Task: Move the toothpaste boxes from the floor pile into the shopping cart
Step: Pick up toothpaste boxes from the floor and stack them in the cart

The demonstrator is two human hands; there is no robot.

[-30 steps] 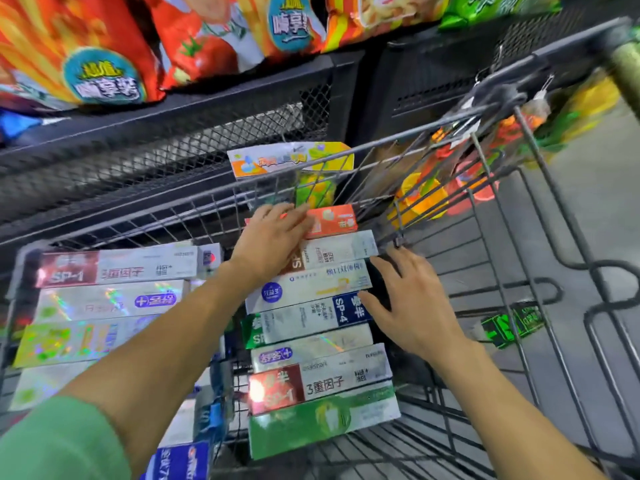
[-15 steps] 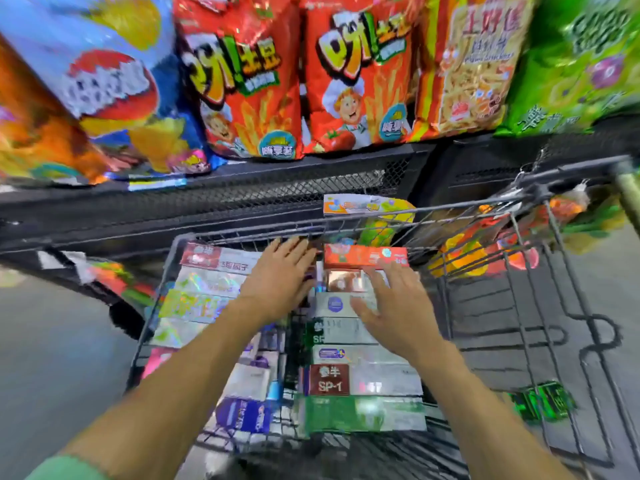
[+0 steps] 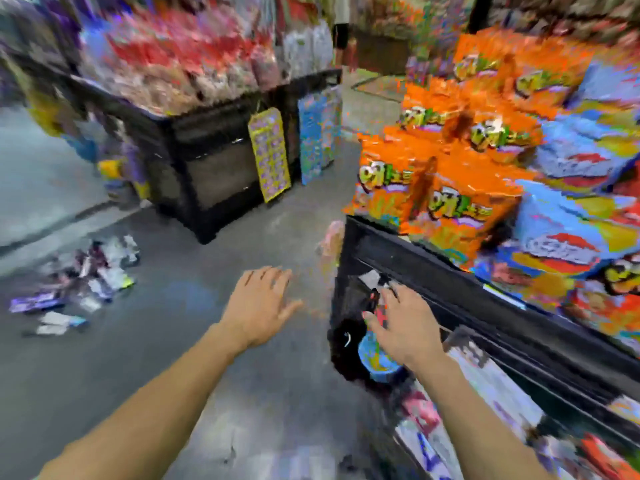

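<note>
A grey floor (image 3: 194, 341) fills the blurred view, with dark shelving (image 3: 433, 271) at right stacked with orange snack bags (image 3: 446, 188); their lettering is too smeared to read. The pile of toothpaste boxes (image 3: 79, 282) lies on the floor at far left, a scatter of white, purple and dark cartons. Left hand (image 3: 259, 306) and right hand (image 3: 405, 323) hover empty, fingers loosely spread.

Floor (image 3: 180, 341): grey, smooth.
Floor pile (image 3: 79, 282): blurred toothpaste boxes, scattered at left, directly on it.
Black display stand (image 3: 207, 174): stands farther back.
Black shelf (image 3: 450, 282): at right, carries orange snack bags (image 3: 433, 188).
</note>
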